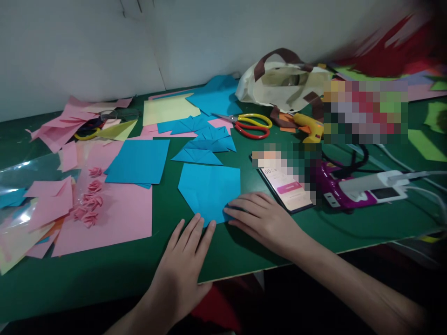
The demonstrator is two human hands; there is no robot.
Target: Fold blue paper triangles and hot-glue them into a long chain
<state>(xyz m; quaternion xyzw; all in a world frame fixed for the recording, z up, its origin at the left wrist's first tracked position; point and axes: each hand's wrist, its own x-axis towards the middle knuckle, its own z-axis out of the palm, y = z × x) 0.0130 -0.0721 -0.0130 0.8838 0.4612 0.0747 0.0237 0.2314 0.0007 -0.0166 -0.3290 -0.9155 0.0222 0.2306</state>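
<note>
A blue paper [211, 190] with its lower corners folded in lies flat on the green table [115, 274]. My left hand [185, 253] rests palm down below it, fingers spread, with fingertips at the paper's lower edge. At the paper's lower right lies my right hand [260, 216], its fingers stretched out and touching the edge. Neither hand grips anything. Folded blue paper pieces [202, 139] sit just beyond the sheet. Left of them is a stack of blue squares [139, 160] on pink paper [129, 214].
Red-and-yellow-handled scissors [251, 125] lie behind the blue pieces. On the right are a phone [286, 186], a purple power strip [342, 190] with cables, a yellow glue gun [310, 128] and a cream bag [279, 86]. Small pink paper roses [92, 200] are at left.
</note>
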